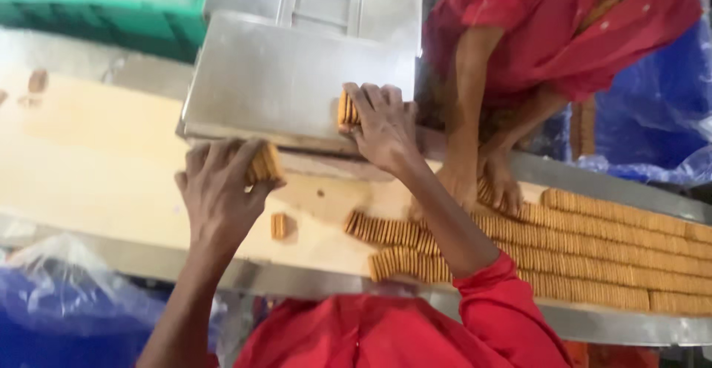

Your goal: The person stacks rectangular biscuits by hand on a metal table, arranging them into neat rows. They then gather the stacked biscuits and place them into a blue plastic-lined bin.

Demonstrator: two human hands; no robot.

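Two small stacks of biscuits are in the person's hands. The left hand [219, 190] grips a short stack [263, 164] of golden biscuits standing on edge, fingers curled over the top and thumb pressing the near end; it sits at the far edge of a pale belt [96, 160], just below the lip of a steel plate [282, 79]. The right hand [382, 127] is closed over a second stack [347, 110], pressing it down on the steel plate, with only the left end of the stack showing past the fingers. The two hands are near each other, the right a little farther and to the right.

One small clump of biscuits [279, 225] lies alone on the belt, just right of the left wrist. Right of it, long rows of biscuits [593, 242] lie on edge, side by side, running off to the right of the belt; their left ends pass under the right forearm. Both of the person's arms come up from the near edge, and the right one wears a red sleeve [512, 301].

Across the belt, on the far right, a co-worker in red clothing [564, 27] leans in with both hands [486, 182] down on the far rows of biscuits. A green crate [111, 19] stands at the far left, beyond the plate. Blue plastic sheeting [59, 301] shows at the near left, and more at the far right behind the co-worker. A few crumbs and one stray biscuit [37, 81] lie on the belt at the far left.
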